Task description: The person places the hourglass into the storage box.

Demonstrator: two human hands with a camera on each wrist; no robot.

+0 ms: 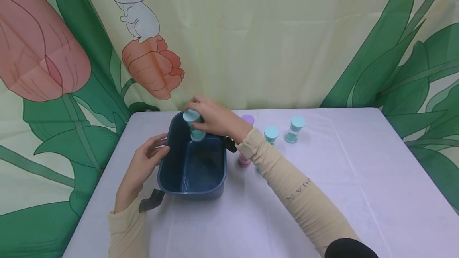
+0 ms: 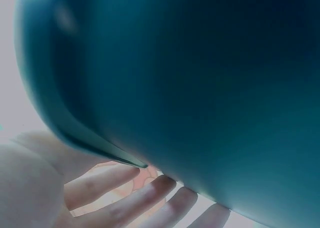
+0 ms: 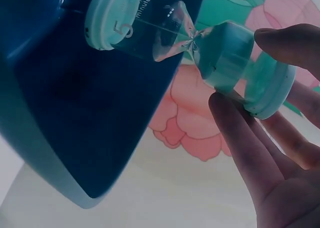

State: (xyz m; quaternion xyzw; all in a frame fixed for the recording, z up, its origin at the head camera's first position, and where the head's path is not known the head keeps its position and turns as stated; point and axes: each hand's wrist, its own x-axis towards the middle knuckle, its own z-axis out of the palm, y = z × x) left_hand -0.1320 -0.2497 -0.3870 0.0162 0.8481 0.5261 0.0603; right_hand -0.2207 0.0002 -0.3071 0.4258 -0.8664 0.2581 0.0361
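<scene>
- Right hand (image 1: 216,116) pinches a teal hourglass (image 3: 222,55) by its upper end over the blue bin (image 1: 204,170), left of frame centre, apparently keeping its base free.
- Left hand (image 1: 143,164), fingers extended, seemingly steadies the bin's side.

Blue tub looming close, a hand at its lower edge
The blue tub (image 2: 200,87) fills most of the view, blurred, its curved rim (image 2: 90,142) sweeping down the left side, dark toward the upper right and paler toward the bottom; the left hand (image 2: 90,192) comes in from the lower left, four fingers (image 2: 125,203) spread and reaching to the tub's edge, with a pink printed pattern (image 2: 145,178) peeping between them
</scene>
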